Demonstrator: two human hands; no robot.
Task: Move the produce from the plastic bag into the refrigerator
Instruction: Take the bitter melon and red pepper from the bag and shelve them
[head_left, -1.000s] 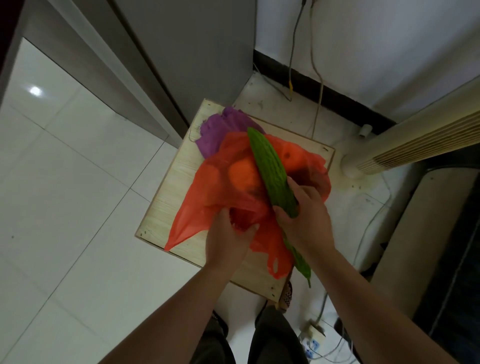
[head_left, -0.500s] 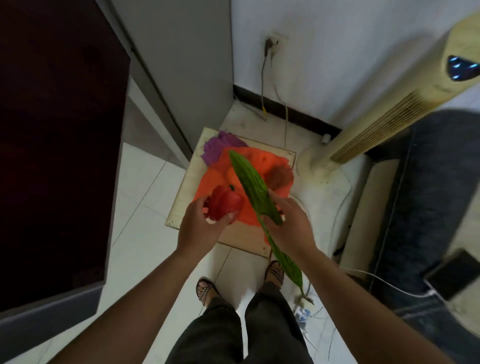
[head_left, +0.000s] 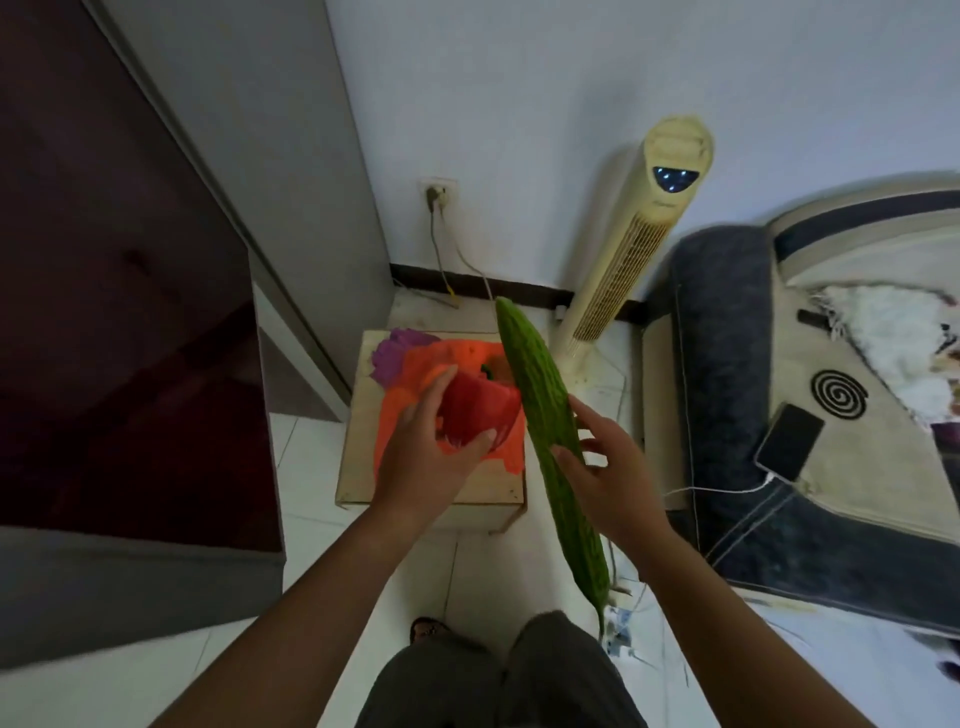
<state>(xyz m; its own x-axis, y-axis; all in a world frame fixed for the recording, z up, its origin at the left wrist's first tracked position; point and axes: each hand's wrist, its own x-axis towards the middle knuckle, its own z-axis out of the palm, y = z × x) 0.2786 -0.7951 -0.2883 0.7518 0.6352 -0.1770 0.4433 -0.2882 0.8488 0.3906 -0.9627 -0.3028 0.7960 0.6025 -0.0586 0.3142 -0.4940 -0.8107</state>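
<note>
Carry step, I reckon: my left hand (head_left: 431, 462) curls round the red bell pepper (head_left: 480, 413), right hand (head_left: 608, 467) grips the long bumpy green bitter gourd (head_left: 545, 415), both over the orange plastic bag (head_left: 410, 410) on the wooden table (head_left: 358, 467). Gourd's long axis runs away from me, stalk twd my feet. Next: dark-red refrigerator (head_left: 119, 312) at left, needs a free hand for the door.

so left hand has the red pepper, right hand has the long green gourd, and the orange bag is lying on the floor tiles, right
Not quite. The head view shows the orange bag lying on the small wooden stool, not on the floor tiles. The rest holds: the left hand grips the red pepper, and the right hand holds the long green gourd.
</note>
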